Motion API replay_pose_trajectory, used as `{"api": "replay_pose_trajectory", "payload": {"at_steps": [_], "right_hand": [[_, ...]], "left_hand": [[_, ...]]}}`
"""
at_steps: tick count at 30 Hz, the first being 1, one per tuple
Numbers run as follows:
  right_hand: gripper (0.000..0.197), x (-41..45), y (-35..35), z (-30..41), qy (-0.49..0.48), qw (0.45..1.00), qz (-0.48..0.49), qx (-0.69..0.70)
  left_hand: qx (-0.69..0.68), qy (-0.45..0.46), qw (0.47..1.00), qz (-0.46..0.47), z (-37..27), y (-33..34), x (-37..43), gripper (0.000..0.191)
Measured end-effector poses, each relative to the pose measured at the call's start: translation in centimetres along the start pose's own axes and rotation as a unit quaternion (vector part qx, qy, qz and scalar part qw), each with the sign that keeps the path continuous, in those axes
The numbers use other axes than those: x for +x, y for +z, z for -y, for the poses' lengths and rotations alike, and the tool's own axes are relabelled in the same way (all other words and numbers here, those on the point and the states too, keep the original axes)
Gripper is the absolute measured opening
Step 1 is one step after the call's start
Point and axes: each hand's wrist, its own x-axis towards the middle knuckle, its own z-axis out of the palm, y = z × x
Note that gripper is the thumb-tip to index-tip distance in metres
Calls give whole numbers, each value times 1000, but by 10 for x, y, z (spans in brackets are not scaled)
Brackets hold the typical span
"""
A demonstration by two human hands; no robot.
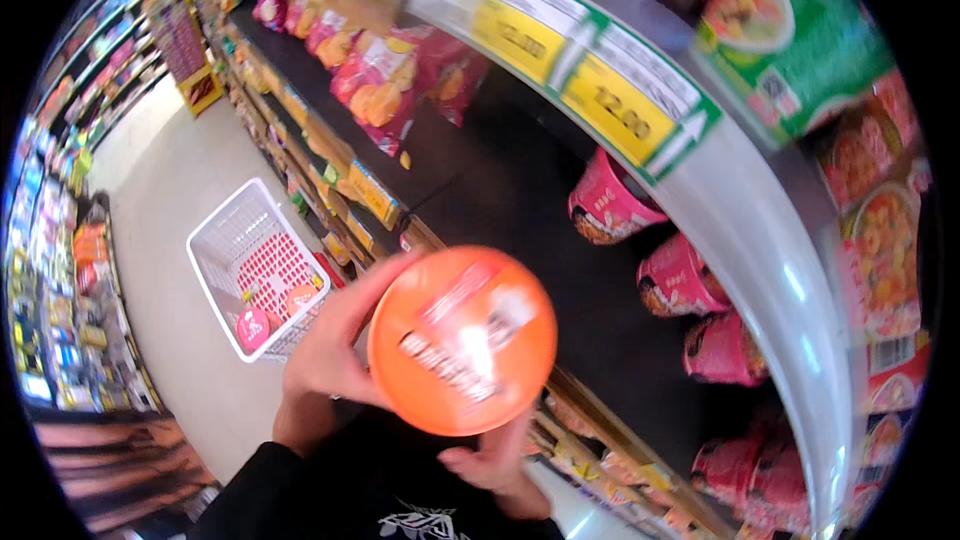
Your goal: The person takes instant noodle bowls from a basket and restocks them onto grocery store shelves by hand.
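Observation:
An orange instant-food cup (450, 390), seen from above with its round lid facing me, is in my left hand (330, 352). The fingers and thumb of that hand wrap the cup's left side. My right hand (499, 457) is at the cup's lower edge; its thumb shows, while its other fingers are hidden behind the cup. Glare and blur cover part of the lid's print. Several pink cups (611, 202) stand on the dark shelf (510, 240) to the right of my hands.
A white plastic shopping basket (196, 262) stands on the aisle floor (142, 180) with a few round-lidded cups inside. Pink snack bags (371, 90) sit farther along the shelf. A curved price rail (765, 255) and boxed packs (795, 37) are at right. Stocked shelves (52, 300) line the left.

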Motion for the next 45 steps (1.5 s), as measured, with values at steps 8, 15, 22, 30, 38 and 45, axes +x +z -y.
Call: {"api": "replay_pose_trajectory", "payload": {"at_steps": [8,15,22,30,38,45], "right_hand": [[113,-12,48,-93,154,979,131,7],[70,-18,97,-138,250,963,99,22],[69,-33,145,-169,326,934,145,5],[68,-20,222,-213,323,936,141,-22],[81,49,287,-291,261,950,171,22],[84,88,303,-345,282,929,191,-142]], "left_hand": [[166,-139,956,-198,102,23,-169,105],[161,-218,913,-306,140,21,-207,101],[221,-224,938,-144,151,-42,-242,109],[149,-309,934,-100,147,-126,-254,124],[172,-316,900,-246,243,-189,-253,77],[224,-395,868,-202,309,-210,-235,62]]}}
